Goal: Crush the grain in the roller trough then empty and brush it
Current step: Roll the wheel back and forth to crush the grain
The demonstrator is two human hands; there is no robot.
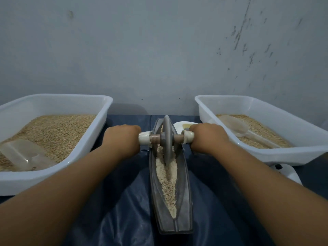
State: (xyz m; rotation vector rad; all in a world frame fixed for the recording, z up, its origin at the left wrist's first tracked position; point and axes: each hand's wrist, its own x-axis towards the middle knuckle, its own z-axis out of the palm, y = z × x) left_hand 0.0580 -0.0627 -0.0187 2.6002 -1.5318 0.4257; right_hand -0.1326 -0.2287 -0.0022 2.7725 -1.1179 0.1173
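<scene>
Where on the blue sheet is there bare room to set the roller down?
Bare blue sheet lies between the left tub and the trough, under the left forearm. Right of the trough, a strip borders the right tub. Behind the trough, a white dish crowds it.

2 white tubs [99,132] [204,107], blue sheet [127,201]

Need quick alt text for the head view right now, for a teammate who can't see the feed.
Both hands, left hand and right hand, grip the handles of a disc roller standing in a narrow grey trough of crushed grain on a dark blue sheet. A white tub of grain sits on each side, each holding a clear scoop.
</scene>
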